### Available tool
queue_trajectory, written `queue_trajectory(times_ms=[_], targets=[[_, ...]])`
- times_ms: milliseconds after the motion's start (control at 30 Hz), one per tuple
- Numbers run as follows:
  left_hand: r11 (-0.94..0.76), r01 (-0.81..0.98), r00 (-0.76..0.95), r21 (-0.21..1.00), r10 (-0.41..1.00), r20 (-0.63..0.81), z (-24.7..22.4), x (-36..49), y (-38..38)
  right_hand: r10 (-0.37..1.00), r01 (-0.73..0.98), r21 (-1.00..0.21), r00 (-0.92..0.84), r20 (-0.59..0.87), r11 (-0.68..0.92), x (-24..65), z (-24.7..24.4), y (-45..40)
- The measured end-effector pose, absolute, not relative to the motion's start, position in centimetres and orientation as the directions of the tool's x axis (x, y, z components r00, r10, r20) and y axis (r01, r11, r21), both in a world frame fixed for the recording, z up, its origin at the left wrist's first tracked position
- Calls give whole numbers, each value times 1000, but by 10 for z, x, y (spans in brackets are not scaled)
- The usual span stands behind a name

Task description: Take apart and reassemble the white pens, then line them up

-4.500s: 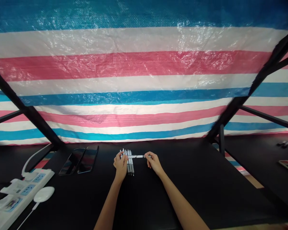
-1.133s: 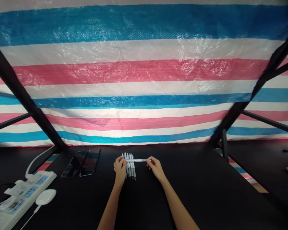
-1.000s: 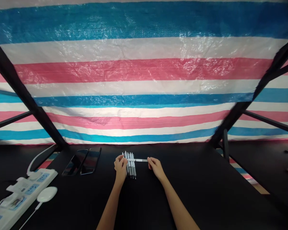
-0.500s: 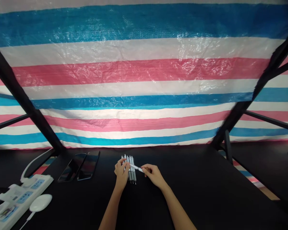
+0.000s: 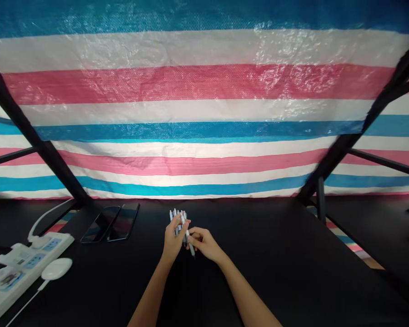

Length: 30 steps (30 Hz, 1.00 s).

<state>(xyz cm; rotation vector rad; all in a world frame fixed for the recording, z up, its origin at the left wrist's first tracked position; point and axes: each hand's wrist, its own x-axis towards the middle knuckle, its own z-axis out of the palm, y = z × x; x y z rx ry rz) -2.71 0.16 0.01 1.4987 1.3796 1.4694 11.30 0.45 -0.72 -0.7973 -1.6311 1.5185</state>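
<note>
Several white and grey pens lie side by side on the black table, partly hidden behind my hands. One pen is held above them, tilted, its grey end toward me. My left hand pinches this pen near its upper white end, over the row. On the right, my right hand has its fingers closed on the lower part of the same pen.
Two dark phones lie left of the pens. A white power strip and a white round charger with a cable are at the far left. Black frame bars and a striped sheet stand behind.
The held pen has swung from nearly crosswise to pointing lengthwise. My right hand has moved left, closer to my left hand. The view has tilted slightly downward.
</note>
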Motion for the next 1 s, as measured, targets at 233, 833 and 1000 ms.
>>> queue_trajectory(times_ms=[233, 833, 1000], targets=[[-180, -213, -232, 960, 964, 129, 6, -33, 5, 892, -20, -990, -430, 136, 141, 121, -6, 10], [-53, -463, -140, 885, 990, -14, 6, -47, 12, 999, -240, -969, 6, 51, 51, 146, -9, 33], [-38, -517, -99, 855, 995, -15, 6, -49, 12, 996, -307, -951, 92, 10, 37, 154, -8, 35]])
